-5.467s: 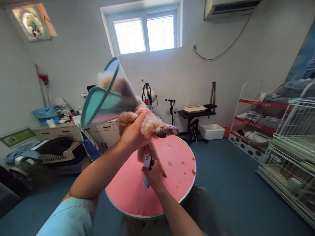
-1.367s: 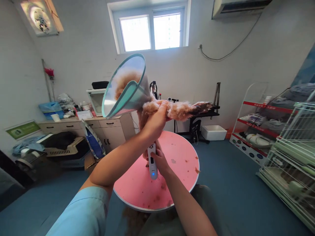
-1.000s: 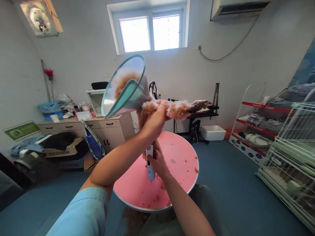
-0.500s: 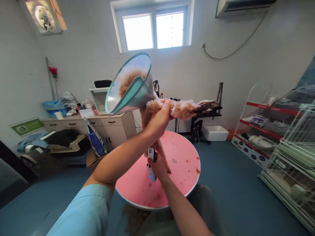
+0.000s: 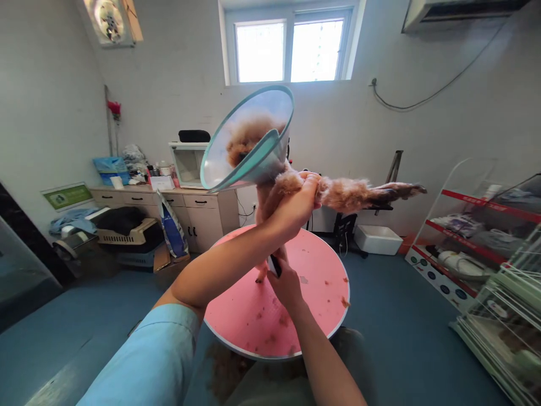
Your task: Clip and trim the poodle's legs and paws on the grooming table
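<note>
A curly tan dog [image 5: 255, 135] stands upright on a round pink table [image 5: 313, 316], its head inside a clear cone collar [image 5: 220, 152] with teal edging. My left hand [image 5: 307, 194] is closed around a fluffy front leg [image 5: 346, 194], which stretches out to the right. Below my left forearm, my right hand [image 5: 287, 285] is wrapped round a hair clipper [image 5: 275, 265], held close to the dog's underside. Most of the clipper is hidden by my fingers, and its blade end is out of sight. A hind paw [image 5: 259, 277] rests on the table.
Hair tufts [image 5: 345, 301] are scattered on the tabletop. Behind on the left are a cabinet [image 5: 207, 214], a pet carrier [image 5: 127, 234] and a blue-white bag [image 5: 172, 228]. A white box [image 5: 377, 239], a shelf rack [image 5: 460, 242] and a wire cage [image 5: 507, 316] stand right.
My right hand has turned and tilted the clipper, so its white body with the blue light no longer shows. The view has swung left. My left hand keeps hold of the leg.
</note>
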A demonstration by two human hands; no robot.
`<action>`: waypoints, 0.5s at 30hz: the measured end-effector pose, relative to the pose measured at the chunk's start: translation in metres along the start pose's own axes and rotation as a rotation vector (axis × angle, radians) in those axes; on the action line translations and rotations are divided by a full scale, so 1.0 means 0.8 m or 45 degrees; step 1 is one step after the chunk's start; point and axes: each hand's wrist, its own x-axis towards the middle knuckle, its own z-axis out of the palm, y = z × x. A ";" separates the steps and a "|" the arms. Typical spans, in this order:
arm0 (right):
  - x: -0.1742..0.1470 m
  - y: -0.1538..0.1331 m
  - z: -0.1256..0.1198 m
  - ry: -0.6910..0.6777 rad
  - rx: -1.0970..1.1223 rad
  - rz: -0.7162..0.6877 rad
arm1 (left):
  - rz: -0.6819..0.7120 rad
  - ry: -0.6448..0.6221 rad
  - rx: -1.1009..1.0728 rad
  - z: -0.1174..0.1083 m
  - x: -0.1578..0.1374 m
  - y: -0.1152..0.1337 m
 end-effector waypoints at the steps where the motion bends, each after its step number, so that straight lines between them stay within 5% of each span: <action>1: 0.002 0.000 -0.004 0.003 -0.088 0.011 | -0.006 0.010 -0.004 0.000 0.000 0.001; 10: 0.029 -0.023 -0.028 -0.151 -0.371 0.017 | 0.016 -0.057 0.006 -0.001 -0.001 0.001; 15: 0.034 -0.036 -0.042 -0.190 -0.465 -0.015 | -0.055 0.037 -0.061 0.001 -0.004 0.007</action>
